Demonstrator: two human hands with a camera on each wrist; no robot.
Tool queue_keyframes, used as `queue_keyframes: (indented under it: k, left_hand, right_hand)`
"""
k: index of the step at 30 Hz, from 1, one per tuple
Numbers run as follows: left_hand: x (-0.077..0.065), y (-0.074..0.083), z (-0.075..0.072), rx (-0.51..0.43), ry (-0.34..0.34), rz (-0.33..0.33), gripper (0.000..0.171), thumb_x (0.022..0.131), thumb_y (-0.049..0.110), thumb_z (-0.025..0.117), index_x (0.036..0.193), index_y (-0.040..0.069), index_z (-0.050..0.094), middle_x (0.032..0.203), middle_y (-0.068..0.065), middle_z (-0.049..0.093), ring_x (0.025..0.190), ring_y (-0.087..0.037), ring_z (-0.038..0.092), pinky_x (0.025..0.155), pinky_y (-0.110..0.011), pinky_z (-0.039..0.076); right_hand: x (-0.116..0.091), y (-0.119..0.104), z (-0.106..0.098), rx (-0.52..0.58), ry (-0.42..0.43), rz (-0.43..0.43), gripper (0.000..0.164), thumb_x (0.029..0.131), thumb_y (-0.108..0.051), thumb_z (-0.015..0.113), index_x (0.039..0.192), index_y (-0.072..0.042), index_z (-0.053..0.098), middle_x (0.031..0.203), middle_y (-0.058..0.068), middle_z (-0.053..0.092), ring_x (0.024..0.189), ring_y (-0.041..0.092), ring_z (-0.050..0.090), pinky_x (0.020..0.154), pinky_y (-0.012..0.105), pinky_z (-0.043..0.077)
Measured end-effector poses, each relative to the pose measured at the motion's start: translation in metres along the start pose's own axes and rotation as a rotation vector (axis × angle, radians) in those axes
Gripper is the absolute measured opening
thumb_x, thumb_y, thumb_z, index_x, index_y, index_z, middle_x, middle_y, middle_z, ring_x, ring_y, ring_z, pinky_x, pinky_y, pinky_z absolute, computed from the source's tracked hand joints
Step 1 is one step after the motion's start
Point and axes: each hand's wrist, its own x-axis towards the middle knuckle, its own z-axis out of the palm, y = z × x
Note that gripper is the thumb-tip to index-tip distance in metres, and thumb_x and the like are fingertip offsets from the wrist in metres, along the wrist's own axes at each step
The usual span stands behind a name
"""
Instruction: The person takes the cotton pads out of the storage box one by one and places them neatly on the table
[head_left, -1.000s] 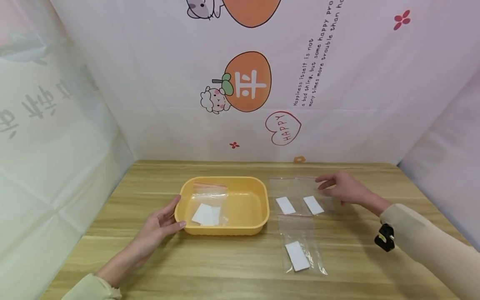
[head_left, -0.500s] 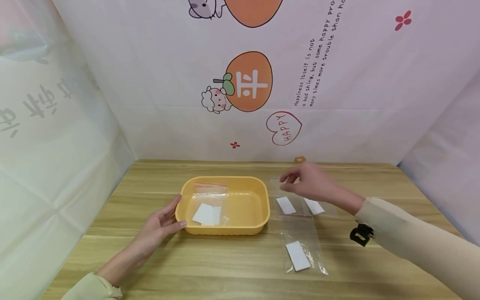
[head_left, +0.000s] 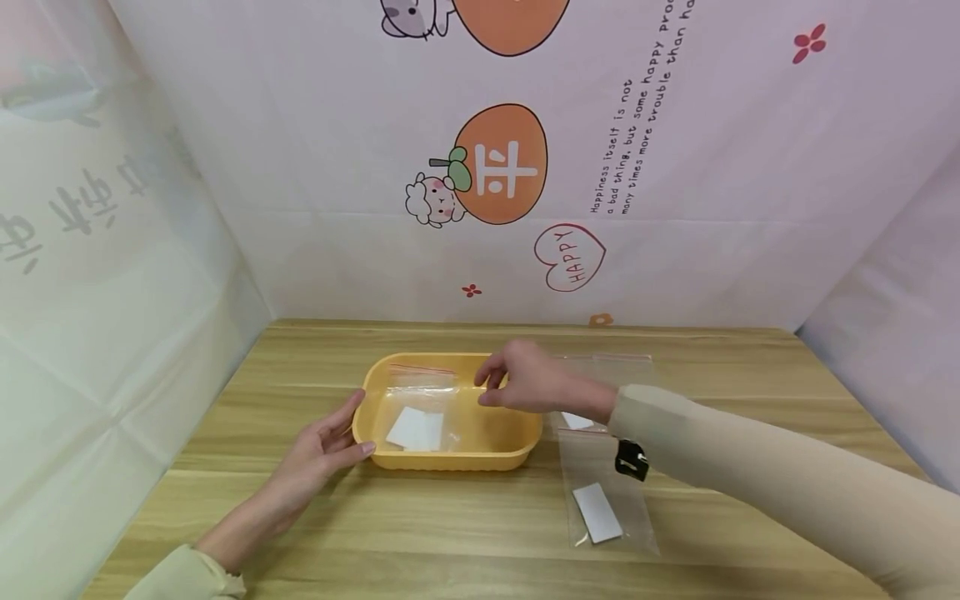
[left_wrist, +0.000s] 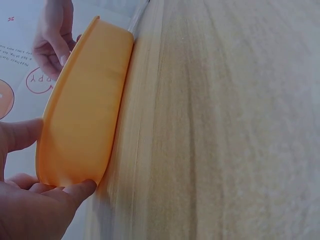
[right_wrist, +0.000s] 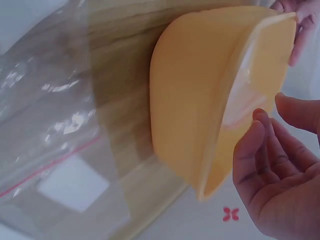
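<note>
A yellow plastic basin [head_left: 480, 435] sits on the table. My left hand [head_left: 318, 454] holds it at its left end; in the left wrist view the thumb is at the rim and the fingers are against the end wall [left_wrist: 82, 110]. Inside, toward the left, lies a clear zip bag [head_left: 423, 385] with white pieces [head_left: 416, 429] in it. Over the basin's right part hovers my right hand [head_left: 528, 379]. From the right wrist view, its thumb and bent fingers [right_wrist: 250, 142] stand apart with nothing between them.
Right of the basin, a clear zip bag [head_left: 626, 467] with a white rectangle [head_left: 597, 512] lies flat. Behind it are more clear bags [head_left: 611, 367], partly covered by my right forearm. Printed cloth [head_left: 337, 167] hangs at the table's back and sides.
My right hand has swept left, from the bags at the right to above the basin, carrying nothing visible. The left hand and basin have stayed in place.
</note>
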Motion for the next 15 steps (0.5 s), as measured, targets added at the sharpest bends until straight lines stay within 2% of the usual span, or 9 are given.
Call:
queue_keyframes:
  k: [3,8,15]
  left_hand:
    - [0.0,-0.001,0.0,-0.003,0.002,0.0,0.085,0.103,0.008,0.067,0.168,0.003,0.013,0.174,-0.015,0.009,0.155,-0.037,0.023,0.111,-0.023,0.038]
    - [0.001,-0.003,0.0,-0.005,0.0,0.0,0.084,0.103,0.008,0.067,0.168,0.002,0.013,0.174,-0.015,0.009,0.155,-0.037,0.023,0.112,-0.024,0.038]
    - [0.001,-0.003,0.0,0.001,0.012,0.0,0.084,0.103,0.008,0.068,0.168,0.003,0.015,0.174,-0.015,0.01,0.155,-0.036,0.024,0.112,-0.025,0.037]
  right_hand:
    - [0.009,-0.004,0.009,0.053,-0.051,0.029,0.025,0.092,-0.009,0.08,0.116,-0.001,0.077,0.088,-0.003,0.076,0.08,0.017,0.071,0.068,0.026,0.057]
    - [0.02,-0.011,0.021,0.176,-0.142,0.126,0.04,0.094,-0.006,0.078,0.132,0.0,0.07,0.1,0.002,0.077,0.08,0.026,0.074,0.059,0.029,0.059]
    - [0.031,-0.008,0.034,0.237,-0.209,0.184,0.047,0.094,-0.002,0.074,0.14,0.002,0.064,0.114,0.011,0.076,0.081,0.028,0.074,0.057,0.03,0.057]
